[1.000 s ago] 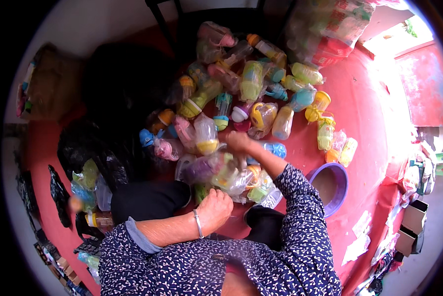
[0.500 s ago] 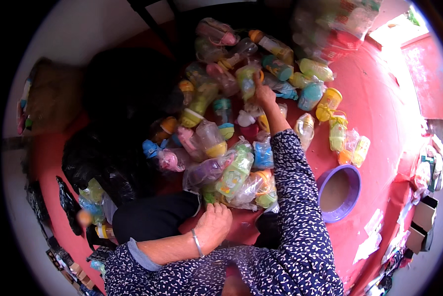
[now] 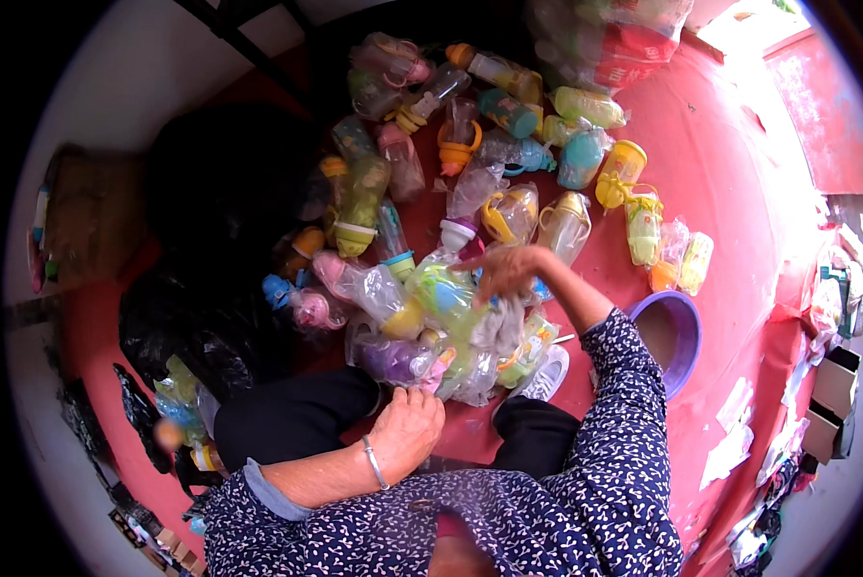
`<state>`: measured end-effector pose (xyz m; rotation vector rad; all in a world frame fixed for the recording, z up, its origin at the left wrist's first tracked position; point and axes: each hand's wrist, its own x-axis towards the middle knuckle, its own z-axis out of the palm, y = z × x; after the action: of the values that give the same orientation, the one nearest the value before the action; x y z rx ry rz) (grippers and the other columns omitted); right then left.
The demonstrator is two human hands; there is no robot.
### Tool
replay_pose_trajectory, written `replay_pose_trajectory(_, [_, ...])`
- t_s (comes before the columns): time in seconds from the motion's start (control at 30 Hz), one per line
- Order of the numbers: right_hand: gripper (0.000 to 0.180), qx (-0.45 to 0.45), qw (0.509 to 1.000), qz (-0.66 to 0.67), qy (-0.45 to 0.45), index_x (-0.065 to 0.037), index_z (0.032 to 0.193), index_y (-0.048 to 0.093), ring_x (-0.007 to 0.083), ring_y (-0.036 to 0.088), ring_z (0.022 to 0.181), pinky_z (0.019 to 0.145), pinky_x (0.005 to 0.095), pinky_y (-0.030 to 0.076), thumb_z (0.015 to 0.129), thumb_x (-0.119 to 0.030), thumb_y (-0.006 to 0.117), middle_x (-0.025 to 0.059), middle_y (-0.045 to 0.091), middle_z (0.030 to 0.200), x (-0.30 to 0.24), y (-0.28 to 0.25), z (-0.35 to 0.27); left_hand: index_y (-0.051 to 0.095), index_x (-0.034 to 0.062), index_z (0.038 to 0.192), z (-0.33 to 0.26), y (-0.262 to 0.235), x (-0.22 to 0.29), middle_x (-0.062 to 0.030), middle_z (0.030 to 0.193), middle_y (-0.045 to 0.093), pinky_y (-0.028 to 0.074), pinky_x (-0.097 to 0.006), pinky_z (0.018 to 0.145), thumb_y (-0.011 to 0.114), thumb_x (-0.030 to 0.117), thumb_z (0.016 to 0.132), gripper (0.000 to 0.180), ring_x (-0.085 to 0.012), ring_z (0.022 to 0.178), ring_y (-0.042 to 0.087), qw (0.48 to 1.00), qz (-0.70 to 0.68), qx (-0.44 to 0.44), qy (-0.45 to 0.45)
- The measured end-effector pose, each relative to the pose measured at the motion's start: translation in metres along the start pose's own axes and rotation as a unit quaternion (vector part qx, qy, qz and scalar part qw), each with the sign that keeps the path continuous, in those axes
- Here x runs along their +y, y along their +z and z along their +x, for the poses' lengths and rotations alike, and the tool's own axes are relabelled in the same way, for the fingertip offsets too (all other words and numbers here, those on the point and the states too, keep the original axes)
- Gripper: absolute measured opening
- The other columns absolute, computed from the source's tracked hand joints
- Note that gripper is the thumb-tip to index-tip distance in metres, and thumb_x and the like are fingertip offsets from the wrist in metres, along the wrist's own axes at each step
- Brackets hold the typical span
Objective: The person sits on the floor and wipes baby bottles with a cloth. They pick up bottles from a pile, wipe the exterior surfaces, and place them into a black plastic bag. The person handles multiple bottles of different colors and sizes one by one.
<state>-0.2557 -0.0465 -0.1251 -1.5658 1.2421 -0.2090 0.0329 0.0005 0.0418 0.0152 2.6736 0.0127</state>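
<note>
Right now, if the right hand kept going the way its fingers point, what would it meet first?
The right hand points left and slightly down, just above the pile. First in line is probably the bagged green-and-yellow bottle by its fingertips; depth is unclear, so it may already be touching it.

floor (image 3: 739,192) red | basin (image 3: 686,332) purple | sleeve (image 3: 624,413) navy, white-flecked

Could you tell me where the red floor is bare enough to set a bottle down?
Bare red floor lies right of the yellow-lidded cups, above the purple basin. The bagged bottle pile ahead of the knees is crowded, around the right hand; black bags fill the left.
</note>
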Motion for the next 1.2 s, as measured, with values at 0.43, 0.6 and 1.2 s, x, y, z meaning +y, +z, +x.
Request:
replay_pose_trajectory(0.43, [0.021, 0.328, 0.891, -0.240, 0.203, -0.005, 0.085, 0.067, 0.0300, 0.064, 0.085, 0.072, 0.0393, 0.052, 0.079, -0.018, 0.051, 0.0172, 0.065, 0.090, 0.070, -0.066, 0.081, 0.056, -0.0009, 0.106, 0.013, -0.004, -0.005, -0.0120, 0.093, 0.056, 0.041, -0.033, 0.070, 0.051, 0.019, 0.078, 0.034, -0.0219, 0.082, 0.052, 0.999, -0.003, -0.047, 0.000])
replay_pose_trajectory(0.6, [0.025, 0.211, 0.957, -0.171, 0.101, -0.003, 0.081, 0.066, 0.0338, 0.064, 0.075, 0.066, 0.0443, 0.049, 0.076, -0.023, 0.052, 0.0206, 0.064, 0.081, 0.058, -0.025, 0.076, 0.055, -0.0009, 0.106, 0.014, -0.003, -0.004, -0.0121, 0.093, 0.056, 0.040, -0.032, 0.069, 0.051, 0.018, 0.079, 0.034, -0.0218, 0.082, 0.052, 0.999, 0.001, -0.030, 0.011])
replay_pose_trajectory(1.2, [0.029, 0.497, 0.827, -0.045, 0.259, -0.008, 0.098, 0.063, 0.0286, 0.062, 0.089, 0.074, 0.0385, 0.050, 0.074, -0.025, 0.063, 0.0128, 0.065, 0.093, 0.051, -0.090, 0.039, 0.055, -0.0021, 0.106, 0.024, -0.002, -0.005, -0.0106, 0.088, 0.055, 0.041, -0.032, 0.068, 0.052, 0.018, 0.077, 0.035, -0.0216, 0.081, 0.052, 0.998, -0.026, -0.054, 0.010])
